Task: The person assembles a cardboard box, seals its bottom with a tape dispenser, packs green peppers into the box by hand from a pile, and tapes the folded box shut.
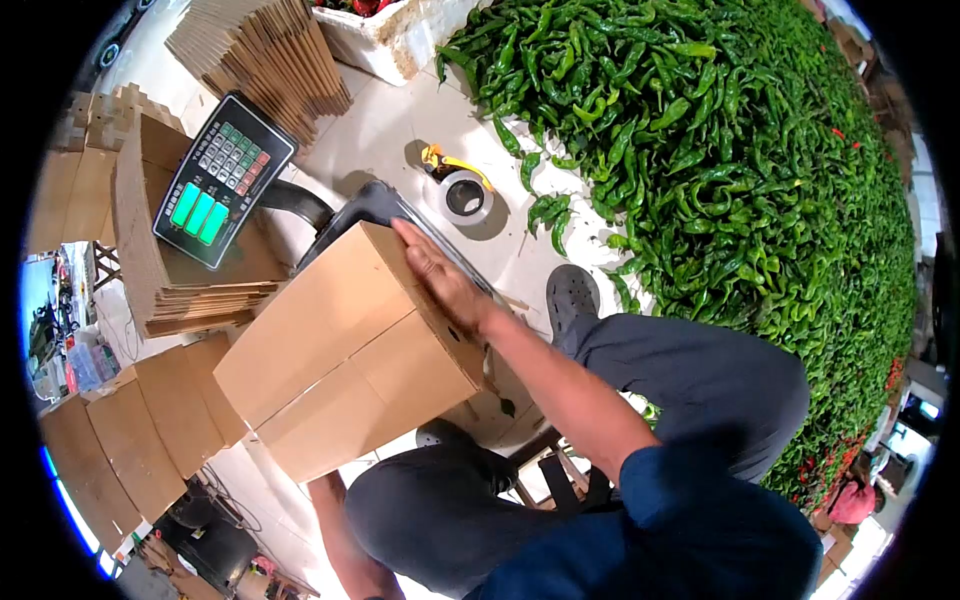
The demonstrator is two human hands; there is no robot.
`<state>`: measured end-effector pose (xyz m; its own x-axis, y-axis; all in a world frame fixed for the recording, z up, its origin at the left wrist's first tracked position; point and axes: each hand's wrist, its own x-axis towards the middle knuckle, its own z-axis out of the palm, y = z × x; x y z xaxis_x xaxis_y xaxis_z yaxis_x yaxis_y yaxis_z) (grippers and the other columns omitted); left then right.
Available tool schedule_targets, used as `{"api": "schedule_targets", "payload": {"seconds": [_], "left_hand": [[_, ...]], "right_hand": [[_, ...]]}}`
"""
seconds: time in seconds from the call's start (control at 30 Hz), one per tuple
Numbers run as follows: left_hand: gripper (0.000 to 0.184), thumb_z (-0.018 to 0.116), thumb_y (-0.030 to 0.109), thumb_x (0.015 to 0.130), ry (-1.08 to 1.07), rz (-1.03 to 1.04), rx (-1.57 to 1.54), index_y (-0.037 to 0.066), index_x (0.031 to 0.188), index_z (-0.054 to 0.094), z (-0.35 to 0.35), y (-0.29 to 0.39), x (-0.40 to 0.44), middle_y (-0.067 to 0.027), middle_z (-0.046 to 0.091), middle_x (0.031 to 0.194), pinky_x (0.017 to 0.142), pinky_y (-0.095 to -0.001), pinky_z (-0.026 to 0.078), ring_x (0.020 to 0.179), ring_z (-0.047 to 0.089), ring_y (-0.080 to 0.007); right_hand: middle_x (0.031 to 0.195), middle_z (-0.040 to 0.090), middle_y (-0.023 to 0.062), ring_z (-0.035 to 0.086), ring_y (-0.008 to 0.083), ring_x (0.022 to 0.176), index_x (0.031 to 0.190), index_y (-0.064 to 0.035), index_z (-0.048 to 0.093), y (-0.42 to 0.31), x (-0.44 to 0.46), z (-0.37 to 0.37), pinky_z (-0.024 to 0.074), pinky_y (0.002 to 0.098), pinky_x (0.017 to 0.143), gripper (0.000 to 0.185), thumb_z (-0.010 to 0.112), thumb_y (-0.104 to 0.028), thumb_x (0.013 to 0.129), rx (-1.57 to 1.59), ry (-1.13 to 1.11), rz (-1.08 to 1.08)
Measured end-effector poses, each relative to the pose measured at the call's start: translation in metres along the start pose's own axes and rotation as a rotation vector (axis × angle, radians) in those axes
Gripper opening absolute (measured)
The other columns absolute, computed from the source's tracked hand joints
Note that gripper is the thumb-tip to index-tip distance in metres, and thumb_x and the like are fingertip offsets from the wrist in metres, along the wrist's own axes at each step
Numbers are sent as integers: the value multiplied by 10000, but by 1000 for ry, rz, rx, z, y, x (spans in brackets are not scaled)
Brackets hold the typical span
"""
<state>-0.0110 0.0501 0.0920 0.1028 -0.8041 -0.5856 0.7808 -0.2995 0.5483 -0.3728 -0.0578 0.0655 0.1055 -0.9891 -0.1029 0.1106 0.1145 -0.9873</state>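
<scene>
A closed brown cardboard box [330, 345] stands tilted in front of my knees, over the black platform of a digital scale. My right hand [440, 278] lies against the box's right side, its fingers stretched along the upper edge. Only my left forearm shows, below the box's lower left corner; the box hides the hand. The scale's display [225, 180], with green screens and a keypad, rises beyond the box. A tape dispenser [463, 190] with a yellow handle rests on the floor past the platform.
Green peppers [700, 150] form a large heap on the right. Flat cardboard [265, 60] stands at the upper left, near a white foam box [385, 45]. An open carton [150, 210] holds folded cardboard beside the scale display. More cartons [140, 430] line the lower left.
</scene>
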Motion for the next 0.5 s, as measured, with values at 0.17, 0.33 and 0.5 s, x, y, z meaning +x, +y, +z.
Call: {"api": "schedule_targets", "payload": {"seconds": [0.17,0.33,0.5], "left_hand": [[518,487,447,1023,75,-53,138,91,1398,460,-31,-27,12,-143,567,1268,740,-429,514,978,628,-306],[491,504,456,1009,88,-69,307,85,1331,496,-44,-30,24,-137,601,1153,609,-393,504,840,641,-286],[471,521,466,995,56,-80,545,79,1264,532,-57,-30,35,-130,636,1037,479,-357,495,702,654,-267]], "right_hand": [[1613,345,153,273,245,1516,1577,-73,322,110,2,-11,189,335,1228,783,314,-641,1038,57,32,259],[1261,633,262,583,375,1237,1350,17,556,18,-7,-28,415,420,1063,750,330,-623,1031,-394,-84,414],[672,626,58,611,167,635,857,-27,709,13,-5,-41,442,356,529,563,459,-500,1032,-310,-148,596]]}}
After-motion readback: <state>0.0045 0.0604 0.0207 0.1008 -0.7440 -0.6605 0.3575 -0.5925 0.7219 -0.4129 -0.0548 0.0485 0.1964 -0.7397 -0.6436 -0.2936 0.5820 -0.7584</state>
